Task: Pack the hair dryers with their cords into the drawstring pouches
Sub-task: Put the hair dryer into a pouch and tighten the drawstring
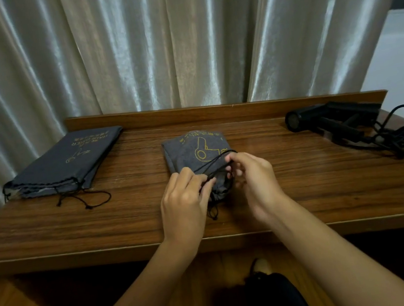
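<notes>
A bulging grey drawstring pouch [195, 148] with a yellow dryer print lies in the middle of the wooden table [49, 230], its mouth gathered toward me. My left hand [183, 200] pinches the black drawstring at the gathered mouth. My right hand [254, 179] pinches a loop of the same string just to the right. A flat grey pouch [65, 165] lies at the far left with its strings loose. A black hair dryer [332, 116] with its tangled cord [401, 134] lies at the far right.
A raised wooden lip [215, 111] runs along the table's back edge, with silvery curtains [164, 39] hanging right behind it. A wooden floor and my dark-clothed leg [271, 298] show below the front edge.
</notes>
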`<state>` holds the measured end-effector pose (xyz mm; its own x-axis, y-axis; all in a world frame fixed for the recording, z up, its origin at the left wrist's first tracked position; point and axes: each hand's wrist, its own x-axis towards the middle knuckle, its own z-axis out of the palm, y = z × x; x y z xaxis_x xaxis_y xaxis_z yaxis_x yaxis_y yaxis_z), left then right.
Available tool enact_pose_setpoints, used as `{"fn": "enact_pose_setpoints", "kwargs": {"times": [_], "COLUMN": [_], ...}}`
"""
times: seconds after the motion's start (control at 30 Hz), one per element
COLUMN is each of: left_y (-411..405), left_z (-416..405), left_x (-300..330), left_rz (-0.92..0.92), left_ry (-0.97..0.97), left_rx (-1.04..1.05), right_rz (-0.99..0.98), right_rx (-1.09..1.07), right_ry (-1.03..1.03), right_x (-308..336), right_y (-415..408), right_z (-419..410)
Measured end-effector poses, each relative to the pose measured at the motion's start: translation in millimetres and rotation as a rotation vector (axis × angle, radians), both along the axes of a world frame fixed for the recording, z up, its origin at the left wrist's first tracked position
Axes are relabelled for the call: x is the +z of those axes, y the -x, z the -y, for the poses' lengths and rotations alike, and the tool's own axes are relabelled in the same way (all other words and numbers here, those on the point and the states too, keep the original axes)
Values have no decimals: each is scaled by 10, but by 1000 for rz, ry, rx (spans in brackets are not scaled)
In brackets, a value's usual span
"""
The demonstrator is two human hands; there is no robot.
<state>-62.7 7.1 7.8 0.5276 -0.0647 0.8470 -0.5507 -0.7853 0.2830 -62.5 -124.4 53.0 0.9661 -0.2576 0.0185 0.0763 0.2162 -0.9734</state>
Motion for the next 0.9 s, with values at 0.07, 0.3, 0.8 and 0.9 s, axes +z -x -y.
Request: {"fn": "enact_pose_setpoints", "kwargs": {"times": [0.07,0.3,0.8,0.9], "left_y": [15,38,67,46], "left_z": [15,70,50,65], "left_x": [16,114,188,181], "left_rz": [-28,-154,-365,-414], "left_ry": [11,40,451,416], "left_rx": [22,143,-18,-7], "right_rz": [17,69,95,91], "right_rx": [21,-8,30,39], "right_ry": [-43,107,120,133], "right_x": [-19,-188,-235,-251], "right_y": [16,70,24,21], "right_z": [5,-63,-98,-86]}}
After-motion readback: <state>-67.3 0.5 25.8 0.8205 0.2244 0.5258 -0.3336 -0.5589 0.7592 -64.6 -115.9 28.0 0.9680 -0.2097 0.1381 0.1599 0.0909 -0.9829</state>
